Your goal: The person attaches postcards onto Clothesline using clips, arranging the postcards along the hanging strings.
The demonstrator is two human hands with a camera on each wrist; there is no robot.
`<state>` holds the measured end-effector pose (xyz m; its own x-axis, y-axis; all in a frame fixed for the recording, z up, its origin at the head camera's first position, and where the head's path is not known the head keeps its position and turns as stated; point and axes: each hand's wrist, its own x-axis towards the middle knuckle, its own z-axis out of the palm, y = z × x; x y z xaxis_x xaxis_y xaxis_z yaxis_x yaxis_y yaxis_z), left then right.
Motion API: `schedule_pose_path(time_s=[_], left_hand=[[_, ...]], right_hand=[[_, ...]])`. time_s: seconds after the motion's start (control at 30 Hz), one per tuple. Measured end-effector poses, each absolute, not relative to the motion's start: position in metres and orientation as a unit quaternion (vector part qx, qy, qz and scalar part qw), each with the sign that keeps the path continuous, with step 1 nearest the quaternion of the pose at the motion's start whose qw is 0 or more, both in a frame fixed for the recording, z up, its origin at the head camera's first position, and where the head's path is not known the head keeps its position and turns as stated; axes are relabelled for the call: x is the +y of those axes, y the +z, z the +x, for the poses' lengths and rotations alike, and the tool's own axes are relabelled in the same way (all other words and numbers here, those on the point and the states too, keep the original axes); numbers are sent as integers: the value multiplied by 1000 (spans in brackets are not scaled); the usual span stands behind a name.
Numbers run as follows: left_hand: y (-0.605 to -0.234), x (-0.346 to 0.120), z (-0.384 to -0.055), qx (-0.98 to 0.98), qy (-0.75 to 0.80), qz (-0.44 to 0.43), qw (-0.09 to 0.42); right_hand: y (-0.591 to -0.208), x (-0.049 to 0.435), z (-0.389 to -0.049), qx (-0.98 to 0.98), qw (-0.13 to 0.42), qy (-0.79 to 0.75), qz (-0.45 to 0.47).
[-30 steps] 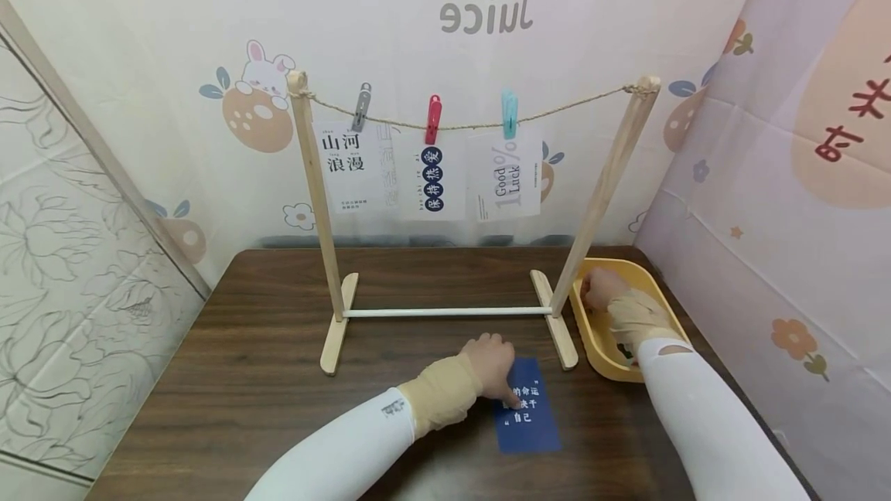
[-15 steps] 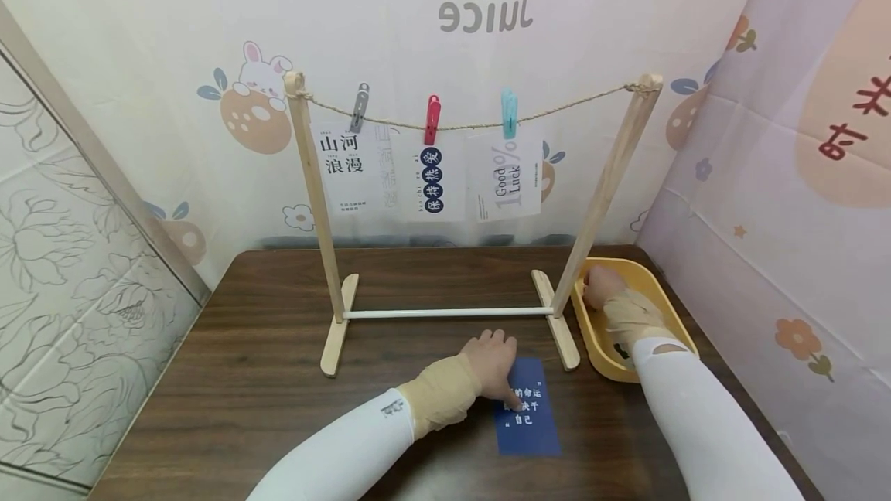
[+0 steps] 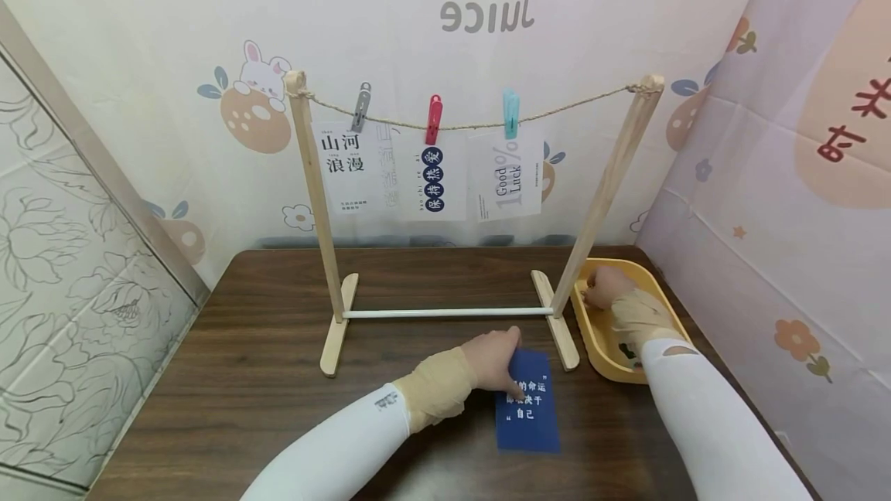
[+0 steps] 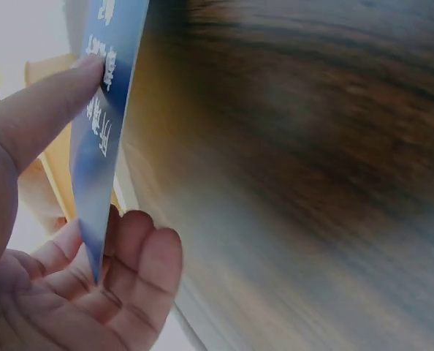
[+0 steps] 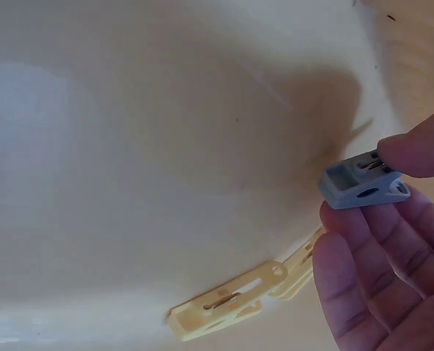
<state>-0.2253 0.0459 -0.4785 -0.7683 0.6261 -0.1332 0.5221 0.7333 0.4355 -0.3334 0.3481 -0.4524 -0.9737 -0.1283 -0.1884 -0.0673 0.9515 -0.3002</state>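
My left hand [image 3: 490, 360] holds a dark blue card [image 3: 532, 435] with white writing by its upper left part. In the left wrist view the thumb [image 4: 52, 102] lies on the printed face, with the fingers behind the card's edge. Inside the yellow basket [image 3: 612, 369] at the right is my right hand [image 3: 611, 288]. Its thumb and fingers pinch a grey-blue clothespin [image 5: 356, 183], seen in the right wrist view. Yellow clothespins [image 5: 228, 301] lie in the basket just below that hand.
A wooden stand [image 3: 605, 192] with a string [image 3: 473, 127] stands behind the card. White cards [image 3: 348, 188] hang from grey [image 3: 360, 108], red [image 3: 433, 118] and light blue [image 3: 511, 114] clothespins. A white bar [image 3: 445, 312] joins the stand's feet, and the basket is close to its right foot.
My left fingers, earlier spread beside the card's top, have drawn in behind it, and the card's top edge has risen slightly. My right hand has shifted and turned a little inside the basket.
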Motion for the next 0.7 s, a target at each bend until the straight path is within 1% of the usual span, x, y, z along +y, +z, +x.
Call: schedule_pose_path(time_s=[0.13, 0.37, 0.53, 0.7], left_hand=[[-473, 43, -230, 908, 246, 304, 152], [-469, 38, -236, 885, 315, 310, 145], [-465, 34, -241, 879, 326, 321, 135], [-461, 31, -244, 873, 338, 324, 136]], right_hand=[[-451, 352, -333, 978, 110, -177, -34], [-449, 358, -331, 971, 97, -216, -27], [-449, 360, -330, 966, 90, -238, -33], [-446, 359, -329, 966, 84, -240, -39]])
